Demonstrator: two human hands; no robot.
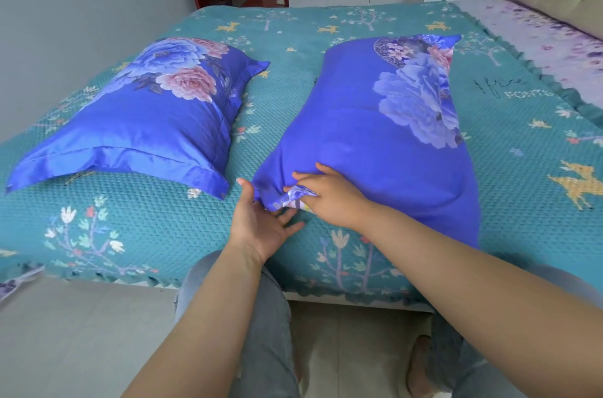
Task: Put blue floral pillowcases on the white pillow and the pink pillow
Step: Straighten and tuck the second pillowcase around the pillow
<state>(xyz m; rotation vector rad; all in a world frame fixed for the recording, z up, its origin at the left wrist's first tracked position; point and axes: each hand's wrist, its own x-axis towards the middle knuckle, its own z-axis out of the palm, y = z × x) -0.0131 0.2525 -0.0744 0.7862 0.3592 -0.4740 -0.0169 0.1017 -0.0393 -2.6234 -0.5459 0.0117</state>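
Observation:
Two pillows in blue floral pillowcases lie on the bed. The left pillow [153, 114] is fully covered, its flat flange toward me. The right pillow [375, 136] is larger in view and lies lengthwise; its near corner is bunched, with a fold of the pillowcase turned out. My right hand [326, 198] pinches that bunched corner fabric. My left hand [261, 221] is palm up with fingers spread, touching the underside of the same corner. Neither pillow's own colour is visible.
A teal bedspread [163, 221] with trees and deer covers the bed, its scalloped edge right in front of my legs. A lilac floral sheet [554, 48] and padded headboard are at the far right. A doorway and white wardrobe stand beyond the bed.

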